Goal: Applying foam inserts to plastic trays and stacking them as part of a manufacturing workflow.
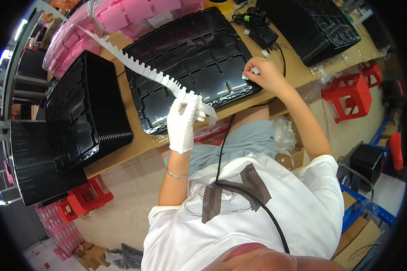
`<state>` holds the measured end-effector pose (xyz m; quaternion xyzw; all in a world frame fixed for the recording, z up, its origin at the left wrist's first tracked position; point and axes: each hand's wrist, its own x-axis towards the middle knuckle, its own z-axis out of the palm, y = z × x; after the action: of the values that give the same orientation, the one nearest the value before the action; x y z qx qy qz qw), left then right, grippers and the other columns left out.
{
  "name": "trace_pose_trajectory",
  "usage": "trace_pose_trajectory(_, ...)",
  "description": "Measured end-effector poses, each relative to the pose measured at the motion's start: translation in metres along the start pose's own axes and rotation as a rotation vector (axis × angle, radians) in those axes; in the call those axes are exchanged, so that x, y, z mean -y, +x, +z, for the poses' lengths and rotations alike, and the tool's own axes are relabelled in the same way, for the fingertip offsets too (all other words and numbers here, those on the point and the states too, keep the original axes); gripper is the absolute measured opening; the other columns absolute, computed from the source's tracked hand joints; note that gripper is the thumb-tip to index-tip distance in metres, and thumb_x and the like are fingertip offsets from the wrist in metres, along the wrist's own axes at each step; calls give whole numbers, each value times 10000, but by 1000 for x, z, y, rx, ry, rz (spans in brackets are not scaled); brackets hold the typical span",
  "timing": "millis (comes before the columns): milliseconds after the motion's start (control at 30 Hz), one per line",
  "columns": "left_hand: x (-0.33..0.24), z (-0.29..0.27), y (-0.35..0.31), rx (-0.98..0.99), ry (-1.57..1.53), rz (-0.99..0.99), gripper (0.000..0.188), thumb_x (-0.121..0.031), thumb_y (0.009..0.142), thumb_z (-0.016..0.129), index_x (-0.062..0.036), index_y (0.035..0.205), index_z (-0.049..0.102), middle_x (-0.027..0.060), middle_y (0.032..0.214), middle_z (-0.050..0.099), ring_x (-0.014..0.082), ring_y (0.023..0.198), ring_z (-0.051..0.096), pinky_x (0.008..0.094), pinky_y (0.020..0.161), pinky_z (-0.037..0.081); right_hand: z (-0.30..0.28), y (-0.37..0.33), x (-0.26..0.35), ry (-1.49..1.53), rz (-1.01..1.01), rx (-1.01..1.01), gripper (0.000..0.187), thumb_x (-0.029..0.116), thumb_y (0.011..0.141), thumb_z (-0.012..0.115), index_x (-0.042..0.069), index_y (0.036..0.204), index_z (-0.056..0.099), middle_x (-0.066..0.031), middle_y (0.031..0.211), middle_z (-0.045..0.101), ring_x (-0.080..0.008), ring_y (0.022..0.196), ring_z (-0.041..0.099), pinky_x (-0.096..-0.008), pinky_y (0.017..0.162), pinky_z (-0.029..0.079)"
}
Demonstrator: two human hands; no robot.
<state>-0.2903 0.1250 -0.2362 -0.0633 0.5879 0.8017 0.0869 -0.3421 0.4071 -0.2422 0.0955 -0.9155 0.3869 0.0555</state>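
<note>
A black plastic tray with moulded compartments lies in front of me on the table. My left hand, in a white glove, is closed on a long white strip with tab-like teeth along one edge. The strip runs from my fingers up over the tray to the far left, and a short loose end curls beside the hand. My bare right hand is at the tray's right edge, its fingers pinched on a small white tab. Whether the tab touches the tray I cannot tell.
Stacks of black trays stand at the left and the far right. Pink wrapped packs lie at the back. A black power adapter with coiled cable rests beyond the tray. Red stools stand beyond the table edge.
</note>
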Motion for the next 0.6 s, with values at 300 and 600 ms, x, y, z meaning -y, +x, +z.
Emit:
trace_pose_trajectory(300, 2, -15, 12, 12, -31, -9, 222, -136, 972, 617, -14, 1156, 592, 58, 911, 650, 78, 662, 568, 214, 585, 471, 3, 6, -1, -143, -16, -8, 142, 118, 806, 714, -8, 838, 655, -186, 861, 668, -360, 837, 652, -421, 744, 499)
trace_pose_trajectory(600, 5, -19, 11, 62, -83, -2, 221, -120, 977, 607, -14, 1169, 580, 45, 931, 637, 73, 714, 569, 215, 600, 469, 4, 7, 6, -158, 13, -1, 150, 136, 802, 722, 0, 814, 659, -175, 860, 671, -358, 838, 652, -417, 758, 503)
